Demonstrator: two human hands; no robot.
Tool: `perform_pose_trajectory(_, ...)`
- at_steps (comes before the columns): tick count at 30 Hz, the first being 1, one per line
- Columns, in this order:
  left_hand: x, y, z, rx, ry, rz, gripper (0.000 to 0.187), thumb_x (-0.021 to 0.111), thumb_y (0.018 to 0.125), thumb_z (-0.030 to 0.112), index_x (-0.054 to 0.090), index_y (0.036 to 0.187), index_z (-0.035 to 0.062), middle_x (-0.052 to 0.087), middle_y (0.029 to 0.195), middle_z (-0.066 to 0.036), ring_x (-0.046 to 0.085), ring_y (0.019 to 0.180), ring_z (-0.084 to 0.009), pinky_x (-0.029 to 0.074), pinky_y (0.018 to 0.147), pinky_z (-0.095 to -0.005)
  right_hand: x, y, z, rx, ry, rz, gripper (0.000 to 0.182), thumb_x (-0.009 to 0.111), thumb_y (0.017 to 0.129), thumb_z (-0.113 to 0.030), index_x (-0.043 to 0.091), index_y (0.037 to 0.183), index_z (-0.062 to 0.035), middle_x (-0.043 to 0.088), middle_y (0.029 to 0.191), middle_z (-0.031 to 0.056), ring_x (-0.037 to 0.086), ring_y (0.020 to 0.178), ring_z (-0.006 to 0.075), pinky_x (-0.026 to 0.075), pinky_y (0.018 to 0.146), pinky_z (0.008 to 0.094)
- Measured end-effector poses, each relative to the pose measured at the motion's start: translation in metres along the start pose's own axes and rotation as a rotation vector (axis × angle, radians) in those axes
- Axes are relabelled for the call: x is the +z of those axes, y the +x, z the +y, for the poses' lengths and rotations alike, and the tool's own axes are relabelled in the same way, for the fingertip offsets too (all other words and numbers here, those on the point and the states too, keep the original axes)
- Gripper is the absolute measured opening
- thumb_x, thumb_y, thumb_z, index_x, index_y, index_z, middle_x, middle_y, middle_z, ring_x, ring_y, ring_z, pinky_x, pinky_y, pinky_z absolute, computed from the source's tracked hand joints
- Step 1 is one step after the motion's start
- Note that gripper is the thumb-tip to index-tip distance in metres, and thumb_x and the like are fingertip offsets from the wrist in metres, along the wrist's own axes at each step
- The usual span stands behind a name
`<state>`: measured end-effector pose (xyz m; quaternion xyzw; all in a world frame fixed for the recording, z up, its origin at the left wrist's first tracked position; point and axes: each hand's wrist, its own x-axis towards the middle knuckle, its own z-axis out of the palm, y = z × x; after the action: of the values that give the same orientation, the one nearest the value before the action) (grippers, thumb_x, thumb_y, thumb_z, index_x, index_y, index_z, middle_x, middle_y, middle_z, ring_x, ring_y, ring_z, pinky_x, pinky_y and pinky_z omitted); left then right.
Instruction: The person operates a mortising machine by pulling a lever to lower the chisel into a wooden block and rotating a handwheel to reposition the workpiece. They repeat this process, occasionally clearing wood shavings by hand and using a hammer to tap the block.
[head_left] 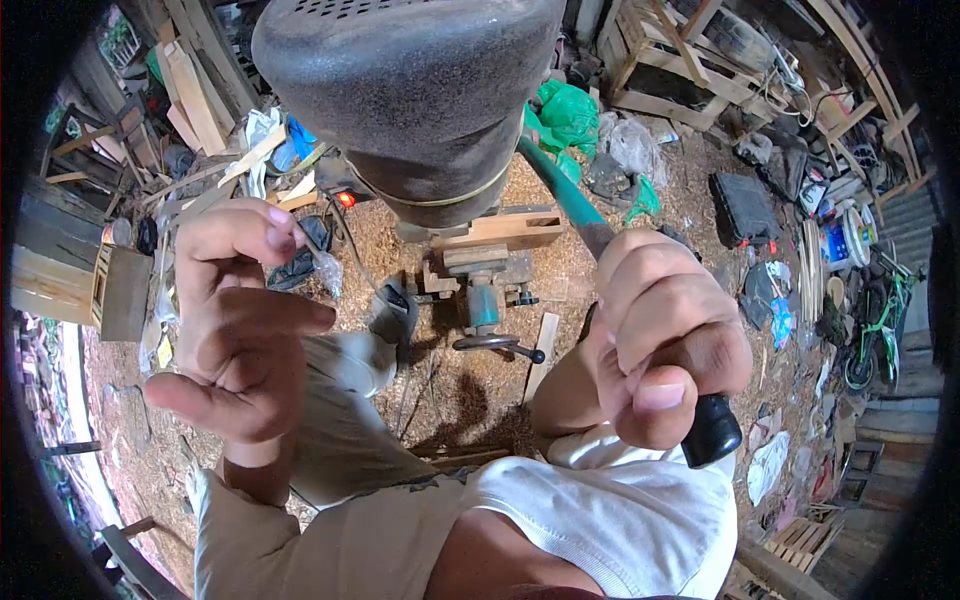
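On the right, my right hand (670, 340) is closed round a green lever (565, 188), whose black end knob (713, 432) sticks out below the fist. The lever runs up to a large dark machine head (410, 90) at the top centre. My left hand (240, 320) is raised on the left, its fingers partly curled and apart, holding nothing. Below the machine head a wooden block (502, 230) lies on a vise-like support with a green column (483, 304). A handwheel (487, 342) with a black knob is at its front.
Wood shavings (470, 395) cover the floor. A black case (743, 209), green plastic bags (570, 115) and a green bicycle (880, 325) are on the right. Wooden boards (195, 95) lean at the upper left. A wooden crate (670, 70) stands at the upper right.
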<state>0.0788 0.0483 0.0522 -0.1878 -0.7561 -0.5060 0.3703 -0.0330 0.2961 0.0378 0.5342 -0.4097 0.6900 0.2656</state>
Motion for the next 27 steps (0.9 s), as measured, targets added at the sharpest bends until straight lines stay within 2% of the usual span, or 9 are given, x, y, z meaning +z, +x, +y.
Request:
perform_pose_trajectory(6,0.003,0.006,-0.002,-0.026,0.006,0.003,0.101,0.010,0.100,0.079,0.062,0.068,-0.0004,0.054,0.112,-0.019,0.050,0.114,-0.0351,0.042,0.097,-0.0487,0.002,-0.009,-0.004,-0.048,0.006,0.019,0.030,0.062,0.095,-0.018,0.041,0.075,-0.0097,0.050,0.059,-0.0011,0.044,0.046,0.0125,0.032,0.043,0.0314)
perform_pose_trajectory(7,0.004,0.008,-0.006,0.067,-0.048,-0.005,0.112,-0.005,0.100,0.075,0.073,0.072,-0.0012,0.058,0.113,-0.018,0.054,0.111,-0.0307,0.039,0.105,-0.0464,0.000,-0.008,-0.005,-0.049,0.004,-0.006,0.031,0.062,0.095,-0.018,0.041,0.075,-0.0098,0.050,0.059,-0.0010,0.044,0.046,0.0126,0.032,0.043,0.0316)
perform_pose_trajectory(10,0.002,0.004,0.002,0.085,-0.014,-0.003,0.111,-0.005,0.101,0.074,0.073,0.076,0.0001,0.059,0.110,-0.017,0.055,0.109,-0.0306,0.040,0.105,-0.0457,0.000,-0.008,-0.005,-0.065,0.017,-0.030,0.032,0.063,0.094,-0.017,0.040,0.073,-0.0103,0.047,0.057,-0.0013,0.043,0.046,0.0128,0.031,0.043,0.0322)
perform_pose_trajectory(12,0.003,0.001,0.009,0.140,-0.040,0.000,0.109,-0.005,0.101,0.073,0.074,0.079,0.0016,0.060,0.108,-0.017,0.057,0.106,-0.0306,0.042,0.102,-0.0454,0.006,-0.009,-0.004,-0.057,-0.022,0.061,0.031,0.062,0.093,-0.015,0.039,0.072,-0.0108,0.045,0.056,-0.0018,0.041,0.046,0.0131,0.030,0.044,0.0318)
perform_pose_trajectory(13,0.002,-0.001,0.012,0.167,-0.036,-0.011,0.109,-0.005,0.101,0.073,0.074,0.078,0.0018,0.060,0.107,-0.017,0.057,0.105,-0.0306,0.043,0.101,-0.0451,0.011,-0.013,-0.006,0.016,0.041,0.179,0.035,0.069,0.087,-0.008,0.040,0.068,-0.0094,0.048,0.059,0.0014,0.043,0.049,0.0169,0.033,0.048,0.0324)
perform_pose_trajectory(22,-0.028,-0.016,0.023,0.203,0.152,0.048,0.114,-0.007,0.099,0.076,0.076,0.080,0.0013,0.062,0.106,-0.017,0.059,0.102,-0.0279,0.047,0.095,-0.0420,0.008,-0.002,0.003,0.132,0.073,0.179,0.036,0.063,0.093,-0.006,0.035,0.070,-0.0083,0.044,0.061,0.0017,0.043,0.056,0.0144,0.035,0.053,0.0312)
perform_pose_trajectory(23,-0.031,-0.018,0.025,0.194,0.138,0.057,0.113,-0.006,0.099,0.077,0.076,0.080,0.0011,0.062,0.106,-0.017,0.059,0.102,-0.0277,0.047,0.095,-0.0417,0.005,-0.006,0.005,0.131,0.055,0.143,0.022,0.060,0.097,-0.016,0.047,0.082,-0.0091,0.046,0.066,0.0020,0.044,0.060,0.0152,0.036,0.059,0.0332)
perform_pose_trajectory(25,-0.035,-0.021,0.030,0.212,0.142,0.059,0.112,-0.004,0.099,0.077,0.076,0.083,0.0009,0.063,0.106,-0.017,0.059,0.100,-0.0274,0.047,0.094,-0.0402,0.017,-0.013,0.016,0.074,0.004,0.220,0.015,0.060,0.098,-0.017,0.050,0.091,-0.0083,0.050,0.075,0.0044,0.047,0.068,0.0169,0.040,0.065,0.0353)
perform_pose_trajectory(27,-0.037,-0.024,0.035,0.212,0.129,0.062,0.111,-0.003,0.100,0.077,0.076,0.084,0.0008,0.062,0.106,-0.017,0.059,0.099,-0.0274,0.047,0.093,-0.0399,0.018,-0.029,0.036,0.009,-0.033,0.306,0.026,0.061,0.099,-0.020,0.052,0.119,-0.0063,0.055,0.098,0.0099,0.051,0.092,0.0216,0.044,0.087,0.0421)
